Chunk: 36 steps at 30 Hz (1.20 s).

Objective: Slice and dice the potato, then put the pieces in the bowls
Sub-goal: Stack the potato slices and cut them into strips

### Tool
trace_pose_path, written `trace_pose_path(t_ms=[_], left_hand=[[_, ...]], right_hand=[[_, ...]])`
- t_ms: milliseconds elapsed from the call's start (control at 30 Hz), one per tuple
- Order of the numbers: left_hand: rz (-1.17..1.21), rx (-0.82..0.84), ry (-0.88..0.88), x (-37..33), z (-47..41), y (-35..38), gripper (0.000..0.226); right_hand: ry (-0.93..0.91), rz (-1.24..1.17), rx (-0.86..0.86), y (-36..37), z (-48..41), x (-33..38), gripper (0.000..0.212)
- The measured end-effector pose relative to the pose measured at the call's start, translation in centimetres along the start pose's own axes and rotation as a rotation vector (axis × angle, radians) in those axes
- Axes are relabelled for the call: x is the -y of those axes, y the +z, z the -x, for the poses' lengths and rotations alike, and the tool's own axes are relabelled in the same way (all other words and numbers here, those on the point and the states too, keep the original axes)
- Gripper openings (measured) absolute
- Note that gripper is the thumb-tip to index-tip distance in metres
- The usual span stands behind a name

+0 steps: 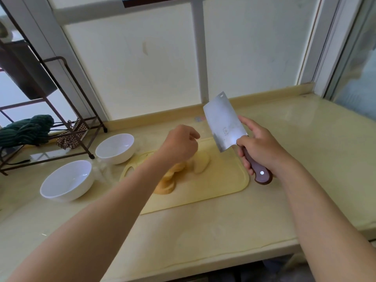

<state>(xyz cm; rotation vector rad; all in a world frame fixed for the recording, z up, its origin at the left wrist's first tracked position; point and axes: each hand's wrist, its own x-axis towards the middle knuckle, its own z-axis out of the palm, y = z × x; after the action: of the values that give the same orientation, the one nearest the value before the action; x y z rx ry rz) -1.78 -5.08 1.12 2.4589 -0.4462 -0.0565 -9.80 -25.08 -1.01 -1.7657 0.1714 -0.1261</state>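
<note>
Clasped the cleaver (223,123) in the right grip (258,149), fingers wrapped round its dark handle, blade lifted clear of the yellow cutting board (213,186) and tilted toward the far wall. Hung the left grip (181,143) over the potato (200,162), fingers curled downward; could not tell whether pinching anything. Saw the pale potato mid-board, a fanned row of slices (166,184) just beside it, nearer and left. Found two white bowls on the surface (203,231) left of the board: near bowl (71,192), far bowl (120,157). Noted a metal rack (67,110) far left.
</note>
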Motion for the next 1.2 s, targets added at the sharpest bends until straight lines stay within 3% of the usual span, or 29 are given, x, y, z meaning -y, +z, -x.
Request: trace_pose_path(t_ms=[100,233,400,500,600,700,867,1200], left_hand=[[-0.143,0.015,0.104,0.9,0.6,-2.8,0.032],[-0.326,0.152,0.229,4.5,3.4,-5.6,0.027],[-0.362,0.001,0.405,8.9,7.9,-6.4,0.026],[-0.55,-0.094,0.541,9.9,9.8,-6.0,0.044],[-0.51,0.114,0.402,10.5,9.5,-5.5,0.088],[-0.498,0.212,0.281,10.2,8.6,-5.5,0.105],[-0.459,0.242,0.228,9.8,7.5,-5.1,0.1],[-0.51,0.159,0.324,9.6,7.6,-4.7,0.087]], right_hand=[[0.002,0.023,0.031,0.3,0.1,0.0,0.076],[0.006,0.055,0.083,1.0,0.3,0.0,0.075],[0.019,0.035,0.098,1.7,0.6,0.2,0.069],[0.02,0.012,0.082,2.0,0.8,0.2,0.068],[0.015,0.0,0.077,2.4,0.8,0.2,0.067],[0.023,-0.002,0.087,2.7,0.9,0.0,0.069],[0.029,0.005,0.106,2.9,1.0,-0.1,0.069],[0.033,0.004,0.117,2.9,0.9,-0.1,0.069]])
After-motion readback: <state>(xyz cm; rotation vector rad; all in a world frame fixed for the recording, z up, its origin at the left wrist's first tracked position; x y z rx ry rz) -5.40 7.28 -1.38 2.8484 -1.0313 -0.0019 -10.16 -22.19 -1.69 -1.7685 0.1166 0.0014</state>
